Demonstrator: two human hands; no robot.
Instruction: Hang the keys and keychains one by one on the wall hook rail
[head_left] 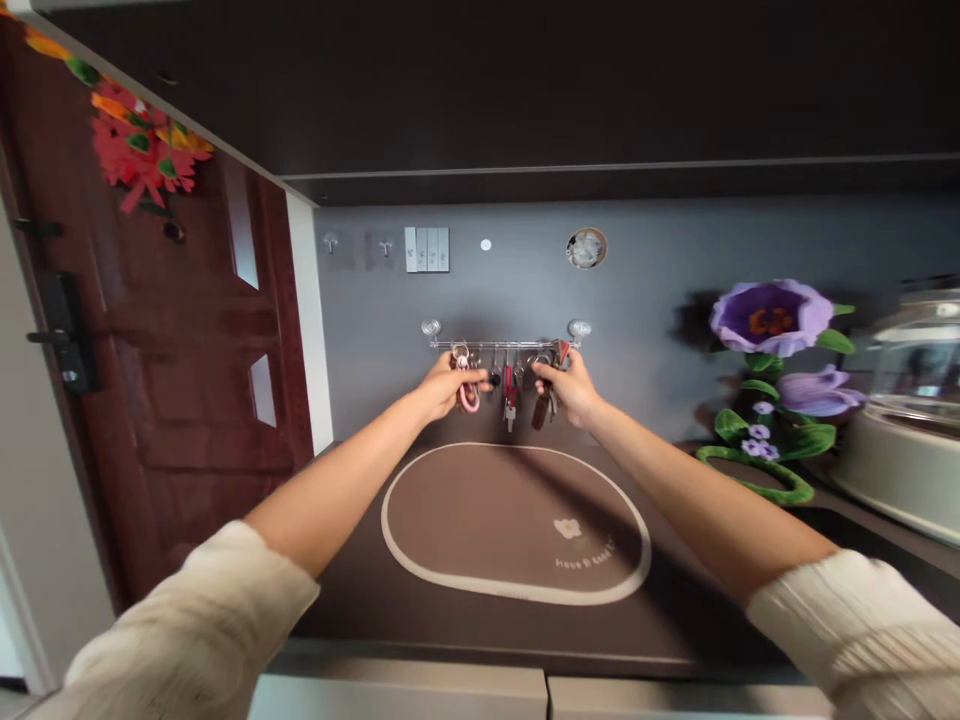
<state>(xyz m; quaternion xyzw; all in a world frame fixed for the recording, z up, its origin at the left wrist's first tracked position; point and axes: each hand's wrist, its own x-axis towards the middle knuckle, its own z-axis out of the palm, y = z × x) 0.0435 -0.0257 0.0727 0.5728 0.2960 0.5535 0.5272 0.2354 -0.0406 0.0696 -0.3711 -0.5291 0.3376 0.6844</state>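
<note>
A chrome hook rail (504, 344) is fixed to the grey wall above a dark counter. Several key bunches hang from it. My left hand (444, 386) is closed on a key bunch with a pink loop (469, 398) at the rail's left end. My right hand (571, 388) is closed on a key bunch with a dark brown fob (540, 410) at the rail's right end. Between my hands hangs a red key fob (510, 386) with a key below it, touched by neither hand.
An oval brown mat (420, 560) with a pale border lies on the counter below the rail. A purple fabric flower decoration (772, 320) stands at the right, with a pale appliance (900, 450) beyond it. A dark red door (172, 400) is at the left. Light switches (426, 249) sit above the rail.
</note>
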